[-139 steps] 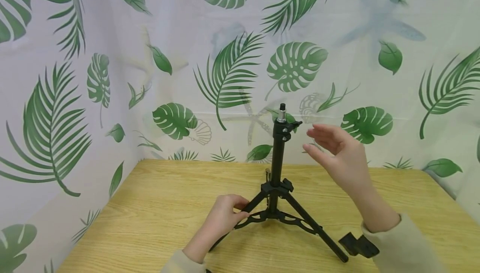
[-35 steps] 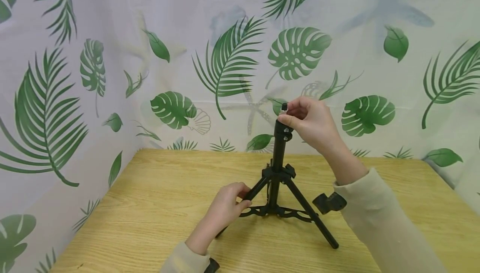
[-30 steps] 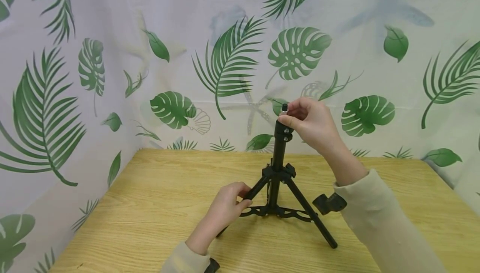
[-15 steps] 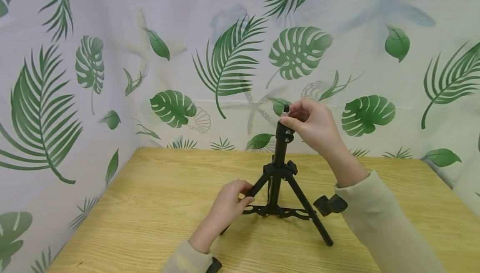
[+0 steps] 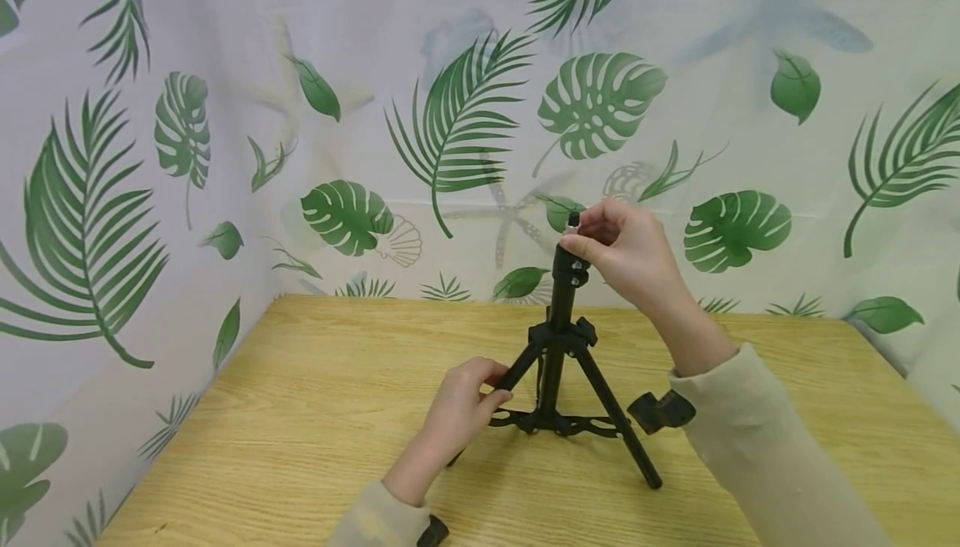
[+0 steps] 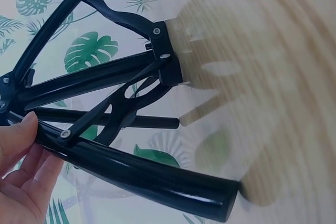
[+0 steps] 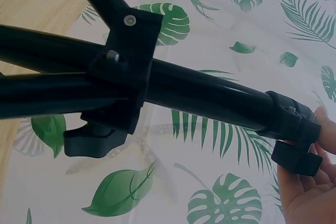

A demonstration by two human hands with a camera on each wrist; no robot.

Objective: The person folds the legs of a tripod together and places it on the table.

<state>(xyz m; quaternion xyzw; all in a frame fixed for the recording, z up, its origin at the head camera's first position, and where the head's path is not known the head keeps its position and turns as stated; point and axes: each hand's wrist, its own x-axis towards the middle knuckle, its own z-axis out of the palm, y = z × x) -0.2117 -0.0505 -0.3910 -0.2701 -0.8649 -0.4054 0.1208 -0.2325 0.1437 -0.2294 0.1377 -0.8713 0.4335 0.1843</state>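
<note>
"On the counter [image 5: 300, 380], how does that black stand [image 5: 558, 301] sit?"

"Legs spread, with the column leaning slightly right at the top. I can't tell whether every foot touches."

"And the hands?"

"The left hand [image 5: 461, 401] grips one leg [image 6: 147, 177] between thumb and fingers. The right hand [image 5: 630, 247] pinches the silvery pin [image 5: 572, 231] at the top, just below its black tip."

"So which step is this?"

"My guess: steadying and placing the stand, held low and high at once. The legs are already out."

"What would the next move call for?"

"If the column is to be lengthened, the upper knob [image 7: 296, 158], near the right fingertips, would probably need loosening; then a straight pull on the pin, with the leg braced."

"Any containers?"

"None that I can see in any view. Behind hangs only a leaf-patterned sheet [image 5: 465, 263]."
</note>
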